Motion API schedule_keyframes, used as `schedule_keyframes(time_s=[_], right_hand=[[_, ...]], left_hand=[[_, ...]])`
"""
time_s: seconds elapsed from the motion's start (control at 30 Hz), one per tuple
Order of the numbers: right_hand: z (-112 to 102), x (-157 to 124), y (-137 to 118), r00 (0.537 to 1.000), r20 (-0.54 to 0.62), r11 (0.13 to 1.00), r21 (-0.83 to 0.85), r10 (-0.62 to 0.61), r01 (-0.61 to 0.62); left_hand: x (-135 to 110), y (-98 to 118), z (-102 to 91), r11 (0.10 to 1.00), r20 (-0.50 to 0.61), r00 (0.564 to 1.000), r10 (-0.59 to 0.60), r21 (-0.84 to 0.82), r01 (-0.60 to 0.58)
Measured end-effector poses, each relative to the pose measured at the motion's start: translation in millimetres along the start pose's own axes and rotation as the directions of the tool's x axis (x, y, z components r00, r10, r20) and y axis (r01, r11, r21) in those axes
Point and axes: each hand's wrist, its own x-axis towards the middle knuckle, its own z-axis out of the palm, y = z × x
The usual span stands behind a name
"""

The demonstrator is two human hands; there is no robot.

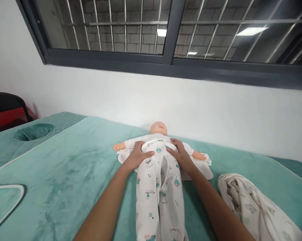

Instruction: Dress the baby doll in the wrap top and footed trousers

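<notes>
A baby doll (pixel 158 129) lies on its back on a teal bed (pixel 65 174), head toward the wall, arms spread. It wears a white top and white printed trousers (pixel 161 197). My left hand (pixel 138 154) lies on the doll's waist at the left, fingers curled on the trouser waistband. My right hand (pixel 179 154) rests on the waist at the right, fingers pressed on the same waistband. A white cloth (pixel 206 169) lies flat under the doll's body.
A crumpled white printed garment (pixel 251 204) lies on the bed at the right. A white wall and a barred window (pixel 166 30) stand behind. A dark red-and-black seat (pixel 5 110) is at far left. A round hole (pixel 34 131) dents the bed's left part.
</notes>
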Motion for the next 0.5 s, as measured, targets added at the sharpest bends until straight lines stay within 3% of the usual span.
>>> schedule_keyframes(time_s=[0.13, 0.2, 0.27, 0.4, 0.5], right_hand=[[0, -6, -4, 0.977, -0.121, 0.959, -0.243, -0.176, 0.143], [1, -15, -5, 0.963, -0.152, 0.953, -0.245, -0.222, 0.181], [0, -26, -5, 0.975, -0.140, 0.976, -0.159, -0.172, 0.149], [-5, -48, -2, 0.996, -0.041, 0.995, -0.049, 0.080, -0.082], [-14, -61, -4, 0.988, 0.062, 0.990, -0.019, 0.139, -0.139]], left_hand=[[-1, -9, 7.1, 0.972, -0.123, 0.967, 0.221, 0.115, -0.207], [-2, -12, 11.3, 0.938, -0.136, 0.940, 0.312, 0.204, -0.282], [-5, -13, 14.0, 0.922, -0.144, 0.936, 0.320, 0.275, -0.273], [-14, -14, 12.1, 0.941, -0.137, 0.962, 0.238, 0.276, -0.194], [-25, -15, 0.7, 0.955, -0.062, 0.977, 0.203, 0.233, -0.183]])
